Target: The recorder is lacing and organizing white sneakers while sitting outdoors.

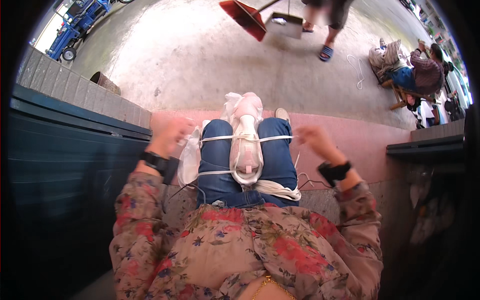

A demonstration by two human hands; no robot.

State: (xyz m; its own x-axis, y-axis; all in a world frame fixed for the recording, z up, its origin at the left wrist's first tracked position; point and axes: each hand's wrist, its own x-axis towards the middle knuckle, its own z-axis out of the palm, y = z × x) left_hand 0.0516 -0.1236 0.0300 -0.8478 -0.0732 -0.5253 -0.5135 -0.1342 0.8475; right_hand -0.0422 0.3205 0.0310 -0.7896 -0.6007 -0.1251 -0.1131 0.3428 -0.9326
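Observation:
A pale pink and white sneaker [246,150] is wedged between my jeans-clad thighs, its heel toward me and its toe pointing away. A white shoelace [220,137] runs out of it to both sides, nearly straight across my knees. Beyond my left knee, my left hand [174,134] is closed at the lace's left end. My right hand [316,140], blurred by motion, is raised beyond my right knee with its fingers closed at the other end. A second white shoe [189,159], partly wrapped in thin plastic, appears beside my left thigh.
A bundle of white laces [276,190] lies on my right thigh. Ahead, a person with a red broom [245,19] and a dustpan [285,25] stands on the concrete. Another person [425,72] sits at the right. A dark panel [75,145] borders my left; a bucket [105,82] stands beyond.

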